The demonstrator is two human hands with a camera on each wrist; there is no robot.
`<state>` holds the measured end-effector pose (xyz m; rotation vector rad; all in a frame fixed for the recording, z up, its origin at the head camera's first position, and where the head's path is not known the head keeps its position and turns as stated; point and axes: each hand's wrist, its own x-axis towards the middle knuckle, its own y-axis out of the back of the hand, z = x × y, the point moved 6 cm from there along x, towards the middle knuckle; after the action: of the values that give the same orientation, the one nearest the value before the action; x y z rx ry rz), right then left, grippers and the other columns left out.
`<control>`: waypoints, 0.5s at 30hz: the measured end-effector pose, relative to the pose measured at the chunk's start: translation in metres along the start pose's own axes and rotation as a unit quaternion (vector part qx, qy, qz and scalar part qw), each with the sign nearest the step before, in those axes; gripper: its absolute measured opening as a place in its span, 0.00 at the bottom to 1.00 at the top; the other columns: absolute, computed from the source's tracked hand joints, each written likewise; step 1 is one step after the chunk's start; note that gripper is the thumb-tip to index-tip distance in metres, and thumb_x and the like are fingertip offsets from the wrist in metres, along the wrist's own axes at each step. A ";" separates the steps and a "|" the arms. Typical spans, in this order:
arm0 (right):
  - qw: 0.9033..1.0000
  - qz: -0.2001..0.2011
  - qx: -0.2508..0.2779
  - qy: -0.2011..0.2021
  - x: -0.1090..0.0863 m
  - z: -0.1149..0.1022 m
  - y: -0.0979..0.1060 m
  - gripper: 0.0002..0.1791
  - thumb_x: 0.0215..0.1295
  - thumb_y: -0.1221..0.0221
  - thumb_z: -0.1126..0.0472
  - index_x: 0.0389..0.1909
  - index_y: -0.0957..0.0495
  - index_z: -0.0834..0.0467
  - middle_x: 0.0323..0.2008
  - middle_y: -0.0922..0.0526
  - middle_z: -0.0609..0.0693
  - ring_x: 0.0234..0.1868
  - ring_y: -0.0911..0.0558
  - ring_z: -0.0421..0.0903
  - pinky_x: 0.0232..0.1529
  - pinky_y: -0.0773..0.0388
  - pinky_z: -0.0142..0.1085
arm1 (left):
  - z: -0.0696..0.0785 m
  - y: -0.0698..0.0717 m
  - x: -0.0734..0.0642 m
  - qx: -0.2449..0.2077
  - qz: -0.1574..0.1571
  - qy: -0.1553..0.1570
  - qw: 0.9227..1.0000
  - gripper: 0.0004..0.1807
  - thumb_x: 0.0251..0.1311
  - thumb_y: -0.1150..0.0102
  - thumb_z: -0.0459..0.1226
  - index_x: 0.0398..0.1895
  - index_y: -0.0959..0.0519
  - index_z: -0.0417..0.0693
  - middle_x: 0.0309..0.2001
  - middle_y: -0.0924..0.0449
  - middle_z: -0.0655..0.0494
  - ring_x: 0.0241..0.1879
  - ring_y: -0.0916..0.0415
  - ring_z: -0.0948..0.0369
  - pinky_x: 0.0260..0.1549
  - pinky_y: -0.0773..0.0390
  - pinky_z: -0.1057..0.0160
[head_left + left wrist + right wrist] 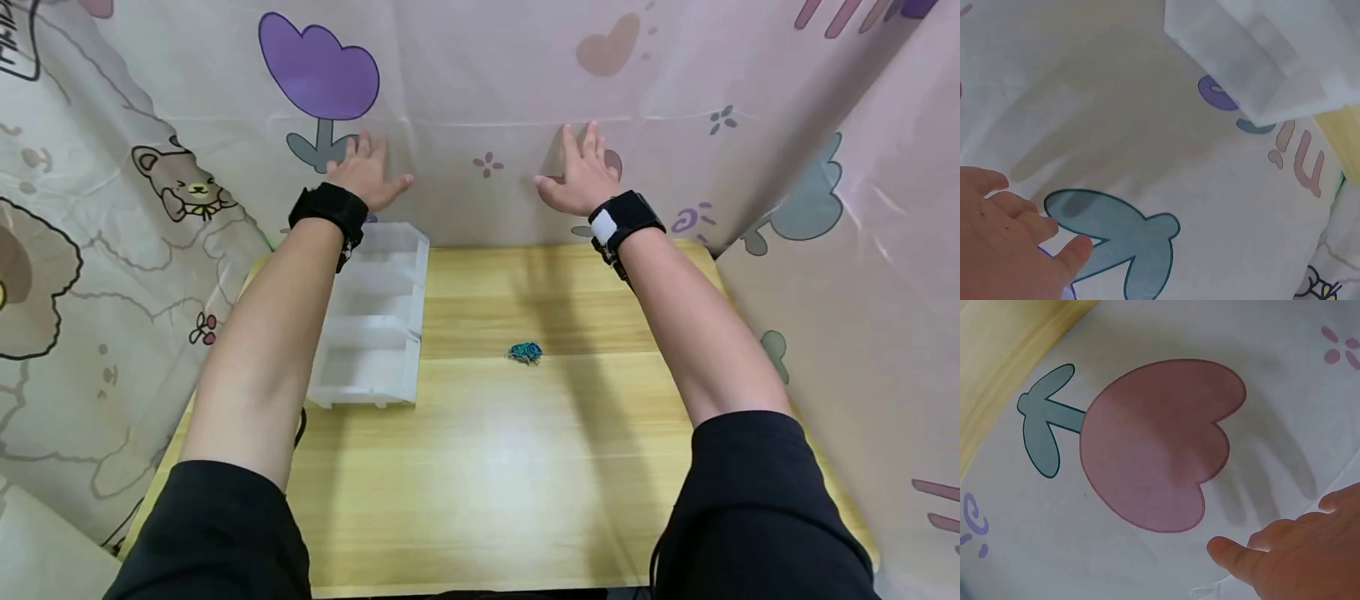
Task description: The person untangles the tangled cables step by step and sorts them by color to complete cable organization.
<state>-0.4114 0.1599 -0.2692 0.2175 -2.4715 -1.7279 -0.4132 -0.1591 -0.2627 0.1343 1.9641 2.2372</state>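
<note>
Both arms reach forward over the table. My left hand point(366, 173), fingers extended and thumb out, is raised in front of the printed curtain above the far end of a white divided tray point(411, 358). My right hand point(581, 179) is held up likewise on the other side, its fingers spread and nothing in it. On the table between the arms lies a small tangled blue-green bundle point(525, 352), too small to make out its kind. The left wrist view shows the left hand point(1010, 237) and a corner of the tray point(1229, 50); the right wrist view shows the right hand point(1304, 556).
A light wooden table point(480, 483) spreads below the arms. A curtain point(465, 75) printed with flowers and hearts hangs along its back and sides. A dark cable point(127, 521) runs beside the table's left edge. Each wrist carries a black strap point(330, 208).
</note>
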 end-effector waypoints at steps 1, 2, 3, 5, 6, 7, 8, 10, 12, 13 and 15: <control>1.000 0.002 0.000 0.007 -0.002 -0.001 0.000 0.50 0.61 0.60 0.31 0.68 0.81 0.47 0.64 0.89 0.57 0.64 0.79 0.53 0.64 0.62 0.62 | 0.001 -0.001 -0.001 -0.001 0.002 -0.004 1.000 0.46 0.64 0.70 0.64 0.72 0.70 0.46 0.70 0.78 0.38 0.66 0.79 0.45 0.61 0.59 0.33; 1.000 0.002 0.001 0.012 -0.004 -0.002 0.000 0.50 0.62 0.60 0.31 0.68 0.81 0.48 0.65 0.89 0.57 0.64 0.78 0.53 0.64 0.61 0.63 | 0.002 -0.001 -0.001 0.000 0.005 -0.008 1.000 0.46 0.64 0.70 0.64 0.72 0.70 0.46 0.70 0.78 0.38 0.66 0.78 0.45 0.61 0.59 0.33; 1.000 0.003 0.000 0.016 -0.006 -0.002 0.000 0.50 0.62 0.60 0.31 0.68 0.81 0.48 0.65 0.89 0.57 0.64 0.78 0.53 0.64 0.61 0.63 | 0.003 -0.001 -0.002 0.002 0.008 -0.012 1.000 0.45 0.64 0.70 0.63 0.72 0.69 0.46 0.70 0.77 0.38 0.66 0.78 0.45 0.61 0.59 0.33; 1.000 0.005 -0.001 0.020 -0.009 -0.004 -0.001 0.50 0.62 0.60 0.31 0.68 0.81 0.47 0.65 0.88 0.56 0.64 0.78 0.52 0.63 0.61 0.63 | 0.006 -0.002 -0.003 -0.003 0.015 -0.021 1.000 0.45 0.64 0.69 0.63 0.72 0.68 0.45 0.71 0.75 0.38 0.67 0.77 0.45 0.61 0.58 0.34; 1.000 0.006 0.000 0.021 -0.011 -0.005 -0.001 0.50 0.63 0.60 0.31 0.68 0.81 0.47 0.65 0.88 0.55 0.64 0.78 0.51 0.63 0.61 0.63 | 0.008 -0.002 -0.004 -0.005 0.019 -0.026 0.999 0.45 0.64 0.69 0.63 0.72 0.67 0.45 0.71 0.74 0.38 0.67 0.76 0.46 0.61 0.58 0.34; 1.000 0.008 0.003 0.021 -0.013 -0.004 -0.001 0.50 0.63 0.59 0.31 0.69 0.80 0.47 0.65 0.88 0.55 0.64 0.78 0.51 0.63 0.61 0.63 | 0.011 -0.002 -0.004 -0.009 0.021 -0.033 0.999 0.45 0.64 0.68 0.62 0.72 0.67 0.44 0.71 0.73 0.39 0.67 0.75 0.46 0.61 0.57 0.34; 1.000 0.009 0.005 0.021 -0.014 -0.005 -0.002 0.49 0.63 0.59 0.31 0.69 0.80 0.47 0.65 0.88 0.54 0.64 0.77 0.50 0.63 0.62 0.63 | 0.014 -0.003 -0.005 -0.011 0.022 -0.038 0.999 0.45 0.64 0.69 0.63 0.72 0.67 0.44 0.71 0.73 0.39 0.67 0.75 0.46 0.61 0.57 0.35; 1.000 0.011 0.011 0.025 -0.018 -0.005 -0.003 0.49 0.63 0.58 0.32 0.69 0.80 0.47 0.66 0.86 0.54 0.65 0.76 0.50 0.63 0.62 0.64 | 0.020 -0.005 -0.006 -0.023 0.024 -0.051 0.998 0.45 0.65 0.68 0.62 0.72 0.67 0.45 0.72 0.72 0.41 0.68 0.75 0.48 0.62 0.57 0.36; 0.999 0.012 0.015 0.034 -0.021 -0.007 -0.005 0.48 0.64 0.57 0.34 0.70 0.78 0.47 0.68 0.83 0.54 0.66 0.74 0.50 0.63 0.61 0.64 | 0.029 -0.009 -0.008 -0.033 0.024 -0.069 0.997 0.45 0.65 0.68 0.62 0.72 0.68 0.45 0.72 0.72 0.42 0.68 0.74 0.51 0.63 0.58 0.37; 0.999 0.013 0.017 0.041 -0.023 -0.008 -0.006 0.48 0.64 0.57 0.34 0.70 0.77 0.47 0.69 0.82 0.53 0.66 0.72 0.49 0.63 0.61 0.64 | 0.033 -0.011 -0.009 -0.039 0.025 -0.078 0.996 0.45 0.65 0.68 0.61 0.72 0.68 0.45 0.72 0.71 0.43 0.68 0.73 0.51 0.63 0.58 0.37; 0.998 0.019 0.019 0.059 -0.027 -0.011 -0.008 0.47 0.65 0.56 0.36 0.71 0.74 0.48 0.70 0.76 0.54 0.67 0.69 0.49 0.63 0.59 0.63 | 0.043 -0.016 -0.010 -0.044 0.026 -0.099 0.994 0.44 0.66 0.67 0.61 0.72 0.68 0.46 0.72 0.70 0.45 0.68 0.73 0.54 0.63 0.59 0.39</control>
<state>-0.3821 0.1518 -0.2736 0.2667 -2.4099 -1.6074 -0.3950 -0.1175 -0.2721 0.3847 1.7769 2.2406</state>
